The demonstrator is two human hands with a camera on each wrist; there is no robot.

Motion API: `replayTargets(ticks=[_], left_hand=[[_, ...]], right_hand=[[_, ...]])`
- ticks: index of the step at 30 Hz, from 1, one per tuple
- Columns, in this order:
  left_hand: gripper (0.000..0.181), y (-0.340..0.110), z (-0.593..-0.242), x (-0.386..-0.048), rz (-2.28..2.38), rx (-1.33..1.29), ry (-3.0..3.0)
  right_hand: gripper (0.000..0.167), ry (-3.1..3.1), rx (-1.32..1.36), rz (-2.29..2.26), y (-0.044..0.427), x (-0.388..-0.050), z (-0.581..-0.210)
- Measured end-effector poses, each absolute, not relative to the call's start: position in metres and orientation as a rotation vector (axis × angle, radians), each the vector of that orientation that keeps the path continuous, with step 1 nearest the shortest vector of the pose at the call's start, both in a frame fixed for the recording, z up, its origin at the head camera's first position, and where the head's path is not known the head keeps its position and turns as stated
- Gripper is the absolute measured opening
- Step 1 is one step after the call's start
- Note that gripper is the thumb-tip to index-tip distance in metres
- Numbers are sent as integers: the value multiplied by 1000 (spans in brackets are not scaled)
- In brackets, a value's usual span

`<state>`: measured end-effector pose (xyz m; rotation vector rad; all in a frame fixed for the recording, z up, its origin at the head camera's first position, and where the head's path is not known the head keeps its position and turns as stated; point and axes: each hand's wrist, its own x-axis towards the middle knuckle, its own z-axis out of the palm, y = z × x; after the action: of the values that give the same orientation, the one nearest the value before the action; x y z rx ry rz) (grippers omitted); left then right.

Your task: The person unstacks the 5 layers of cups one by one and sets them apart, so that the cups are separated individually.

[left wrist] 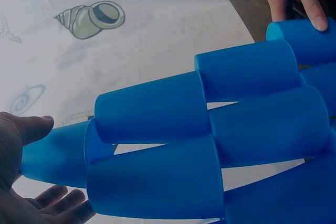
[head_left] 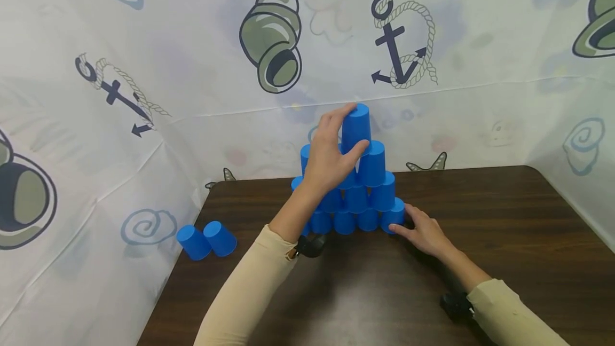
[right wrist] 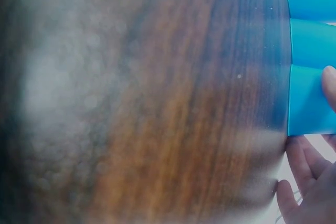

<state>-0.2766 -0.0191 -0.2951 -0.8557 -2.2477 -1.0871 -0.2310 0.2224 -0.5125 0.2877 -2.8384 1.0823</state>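
Note:
Blue upside-down cups form a stepped stack, with several cups in its bottom row (head_left: pixel 344 222). My left hand (head_left: pixel 329 159) holds the top cup (head_left: pixel 356 128), thumb at its lower front and fingers along its upper left. In the left wrist view, that thumb and the fingers lie on either side of the top cup (left wrist: pixel 58 153). At the stack's right end, my right hand (head_left: pixel 427 234) holds the bottom-right cup (head_left: pixel 393 217) between thumb and fingers. The right wrist view has the thumb on that cup (right wrist: pixel 310 106). My left forearm hides part of the stack's left side.
Two blue cups, one (head_left: pixel 194 242) beside another (head_left: pixel 220 239), stand apart near the left edge of the dark wooden table (head_left: pixel 365 287). Behind the table hangs a white cloth (head_left: pixel 202 31) printed with shells and anchors.

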Motion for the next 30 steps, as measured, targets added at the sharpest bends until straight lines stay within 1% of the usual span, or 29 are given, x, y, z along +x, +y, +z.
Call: replayTargets(ticks=[13,19,23,30], left_hand=[[66,-18,-299,-282,-1250,-869,-2201],[64,-26,-299,-278,-1318,-881,-2125],[63,-40,-296,-263,-1365,-866,-2060],[65,-82,-303,-220,-1428,-850,-1981]], right_hand=[[72,-2821,302,1086,222,-230,-514],[73,-2832,289,1091,223,-231,-515],[73,-2838,280,1092,223,-231,-517],[73,-2840,288,1097,222,-233,-518]])
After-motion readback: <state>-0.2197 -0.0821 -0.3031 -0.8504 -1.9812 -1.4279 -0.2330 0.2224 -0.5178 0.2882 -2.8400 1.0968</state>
